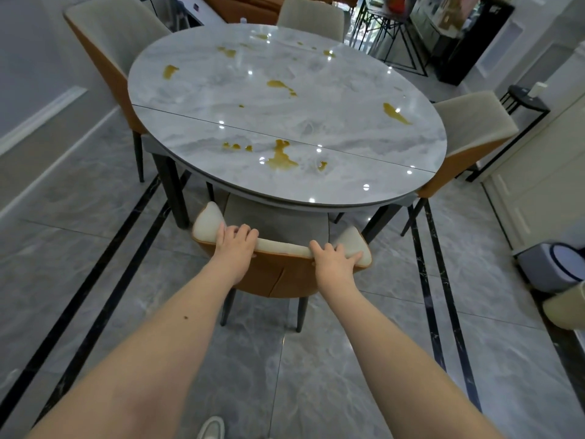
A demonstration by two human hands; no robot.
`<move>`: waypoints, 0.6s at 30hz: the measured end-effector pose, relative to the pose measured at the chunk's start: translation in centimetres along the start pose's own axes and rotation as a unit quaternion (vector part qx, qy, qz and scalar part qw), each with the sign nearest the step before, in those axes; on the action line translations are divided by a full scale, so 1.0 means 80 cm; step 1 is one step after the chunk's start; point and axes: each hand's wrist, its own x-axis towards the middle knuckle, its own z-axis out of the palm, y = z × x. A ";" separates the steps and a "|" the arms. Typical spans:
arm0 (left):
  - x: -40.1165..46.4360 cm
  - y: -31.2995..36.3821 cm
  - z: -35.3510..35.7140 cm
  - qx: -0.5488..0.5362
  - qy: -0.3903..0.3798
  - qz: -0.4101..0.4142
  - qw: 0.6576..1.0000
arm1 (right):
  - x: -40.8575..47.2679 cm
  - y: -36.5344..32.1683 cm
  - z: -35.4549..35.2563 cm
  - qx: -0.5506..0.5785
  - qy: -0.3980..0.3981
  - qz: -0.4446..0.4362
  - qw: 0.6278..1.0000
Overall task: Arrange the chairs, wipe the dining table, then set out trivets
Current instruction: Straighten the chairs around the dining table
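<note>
A round grey marble dining table (348, 128) fills the middle of the view, with several yellow-brown spill stains (281, 158) across its top. The nearest chair (278, 274), cream inside with an orange back, stands at the table's front edge with its seat tucked under. My left hand (235, 245) grips the left part of its top rail. My right hand (334, 261) grips the right part of the same rail, fingers curled over the cream padding.
Three more matching chairs stand around the table: at the left (107, 58), at the far side (311, 15) and at the right (471, 131). A grey bin (550, 267) and white cabinets (544, 172) stand on the right. A black side table (525, 104) is behind the right chair.
</note>
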 end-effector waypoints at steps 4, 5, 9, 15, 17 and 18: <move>0.014 -0.012 -0.003 -0.003 0.001 0.010 1.000 | 0.010 -0.007 -0.002 -0.004 0.005 -0.002 1.000; 0.017 -0.015 -0.005 -0.006 -0.001 0.011 1.000 | 0.013 -0.010 -0.003 -0.005 0.005 -0.001 1.000; 0.027 -0.019 -0.004 -0.001 -0.001 0.010 1.000 | 0.023 -0.013 -0.007 0.000 -0.009 0.002 1.000; 0.023 -0.014 -0.004 0.024 0.010 0.022 0.999 | 0.028 -0.003 -0.006 -0.007 -0.022 -0.012 1.000; 0.021 -0.013 -0.003 0.029 0.012 0.024 0.999 | 0.026 -0.002 -0.006 -0.008 -0.020 -0.012 1.000; 0.021 -0.013 -0.003 0.030 0.013 0.023 0.999 | 0.025 -0.002 -0.006 -0.010 -0.020 -0.012 1.000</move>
